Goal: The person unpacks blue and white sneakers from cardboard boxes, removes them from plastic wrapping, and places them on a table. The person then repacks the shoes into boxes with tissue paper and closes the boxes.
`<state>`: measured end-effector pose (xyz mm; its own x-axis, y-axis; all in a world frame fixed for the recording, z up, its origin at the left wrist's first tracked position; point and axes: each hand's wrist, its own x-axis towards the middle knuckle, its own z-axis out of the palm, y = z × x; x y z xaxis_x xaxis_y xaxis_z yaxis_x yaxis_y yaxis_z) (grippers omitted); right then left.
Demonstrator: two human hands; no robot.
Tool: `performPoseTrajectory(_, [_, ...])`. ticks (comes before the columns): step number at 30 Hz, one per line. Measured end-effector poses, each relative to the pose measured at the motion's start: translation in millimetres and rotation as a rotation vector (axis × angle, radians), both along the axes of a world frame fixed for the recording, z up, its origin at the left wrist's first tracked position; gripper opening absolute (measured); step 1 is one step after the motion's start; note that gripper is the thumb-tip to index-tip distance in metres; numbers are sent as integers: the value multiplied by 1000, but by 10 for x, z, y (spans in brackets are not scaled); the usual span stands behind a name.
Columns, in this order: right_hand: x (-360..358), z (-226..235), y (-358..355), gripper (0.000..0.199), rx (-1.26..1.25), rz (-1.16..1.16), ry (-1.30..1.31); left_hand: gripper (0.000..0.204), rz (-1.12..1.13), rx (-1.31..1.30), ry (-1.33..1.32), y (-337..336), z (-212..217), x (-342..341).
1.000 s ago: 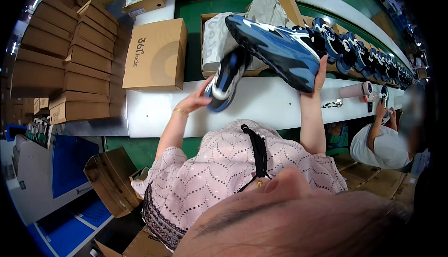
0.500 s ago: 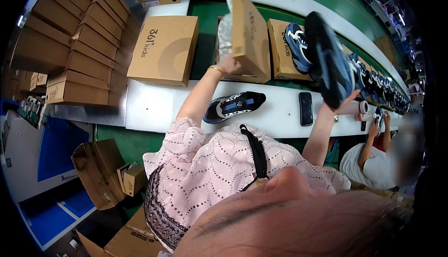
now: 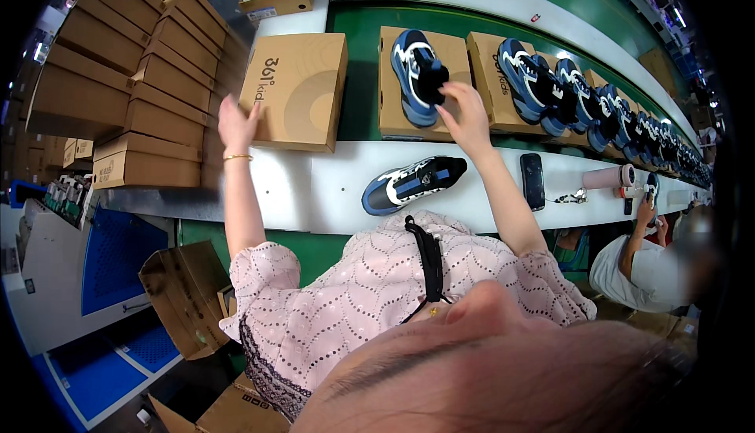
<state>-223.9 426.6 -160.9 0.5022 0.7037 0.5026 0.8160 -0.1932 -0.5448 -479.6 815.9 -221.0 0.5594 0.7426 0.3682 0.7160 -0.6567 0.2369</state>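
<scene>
My right hand [image 3: 467, 122] is at the heel of a blue, black and white sneaker [image 3: 414, 79], its thumb and fingertips apart beside the dark collar. The sneaker rests on the closed lid of a brown shoebox [image 3: 386, 118]. My left hand [image 3: 237, 126], fingers stretched out, is at the left side of another closed shoebox [image 3: 303, 79]; whether it touches the cardboard, I cannot tell. Between my arms, a second sneaker [image 3: 414, 185] lies on the white bench, showing its laces and a dial.
Stacked shoeboxes [image 3: 157, 103] rise at the left. A row of boxes topped with sneakers [image 3: 578, 95] runs right. A phone [image 3: 532, 181] and a pink bottle [image 3: 608, 177] lie on the bench [image 3: 346, 213]. A co-worker [image 3: 641, 268] sits at the right. An open carton [image 3: 185, 299] stands below left.
The raised box lid has come down over the paper inside. The sneaker from my right hand now sits on that lid. My left hand has moved left from the lid to the neighbouring box.
</scene>
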Motion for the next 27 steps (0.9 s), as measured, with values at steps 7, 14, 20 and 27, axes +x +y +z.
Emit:
performPoseTrajectory(7, [-597, -349, -851, 32, -775, 158, 218, 80, -95, -804, -252, -232, -290, 290])
performPoseTrajectory(14, [-620, -504, -781, 28, -566, 64, 128, 81, -263, -818, -82, -657, -497, 1099])
performPoseTrajectory(20, [-285, -116, -1202, 21, 167, -280, 837, 67, -216, -1031, -432, -583, -660, 1012])
performPoseTrajectory(27, [373, -56, -1050, 29, 137, -662, 627, 46, -742, -1261, -716, -1573, 710, 1444])
